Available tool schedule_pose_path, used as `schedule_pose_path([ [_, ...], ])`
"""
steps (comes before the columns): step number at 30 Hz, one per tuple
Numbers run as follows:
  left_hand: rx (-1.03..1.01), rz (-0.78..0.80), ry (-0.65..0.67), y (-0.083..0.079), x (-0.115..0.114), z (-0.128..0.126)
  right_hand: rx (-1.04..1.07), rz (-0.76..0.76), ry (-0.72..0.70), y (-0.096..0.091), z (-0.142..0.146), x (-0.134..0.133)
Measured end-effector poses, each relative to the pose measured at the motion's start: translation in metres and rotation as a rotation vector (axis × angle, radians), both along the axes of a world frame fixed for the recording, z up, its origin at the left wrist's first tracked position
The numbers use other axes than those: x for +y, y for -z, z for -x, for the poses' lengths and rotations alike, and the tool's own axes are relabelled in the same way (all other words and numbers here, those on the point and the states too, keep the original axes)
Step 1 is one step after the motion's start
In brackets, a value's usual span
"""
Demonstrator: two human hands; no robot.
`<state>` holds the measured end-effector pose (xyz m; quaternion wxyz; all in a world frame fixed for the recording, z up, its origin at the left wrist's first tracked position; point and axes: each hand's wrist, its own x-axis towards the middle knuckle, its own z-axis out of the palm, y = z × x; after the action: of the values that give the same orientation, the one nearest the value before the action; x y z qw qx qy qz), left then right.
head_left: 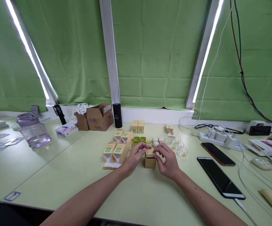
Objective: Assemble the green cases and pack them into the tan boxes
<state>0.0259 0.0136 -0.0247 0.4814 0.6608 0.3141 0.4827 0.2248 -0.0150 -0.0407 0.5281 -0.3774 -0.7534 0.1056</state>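
Note:
A small tan cardboard box (149, 162) stands on the pale green table (56, 169) in front of me. My left hand (136, 157) touches its top left edge with curled fingers. My right hand (167, 161) pinches the top flap from the right. Behind my left hand lie several unfolded tan boxes with green windows (117, 150). Just beyond the box are green trays (139, 139), small white pieces (157, 140) and clear cups with yellow contents (178, 147).
Two phones (220, 177) (217, 153) lie at the right, near a power strip (217, 136) with cables. A brown carton (100, 117), a black cylinder (117, 115), a tissue pack (66, 129) and a purple jug (33, 130) stand at the back left. Two closed tan boxes (138, 126) sit behind.

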Motion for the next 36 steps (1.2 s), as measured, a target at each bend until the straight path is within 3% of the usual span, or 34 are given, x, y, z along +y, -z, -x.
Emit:
schedule_pose_path([
  [8, 0.064, -0.078, 0.016, 0.0059, 0.0038, 0.0008, -0.161, -0.105, 0.038, 0.0012, -0.0011, -0.0007],
  [14, 0.094, -0.123, 0.017, 0.0062, 0.0035, 0.0016, -0.141, -0.264, 0.020, 0.0047, -0.0003, 0.0023],
  [36, 0.122, -0.145, 0.006, 0.0090, 0.0035, 0.0024, -0.182, -0.292, -0.001, 0.0073, -0.0032, 0.0034],
])
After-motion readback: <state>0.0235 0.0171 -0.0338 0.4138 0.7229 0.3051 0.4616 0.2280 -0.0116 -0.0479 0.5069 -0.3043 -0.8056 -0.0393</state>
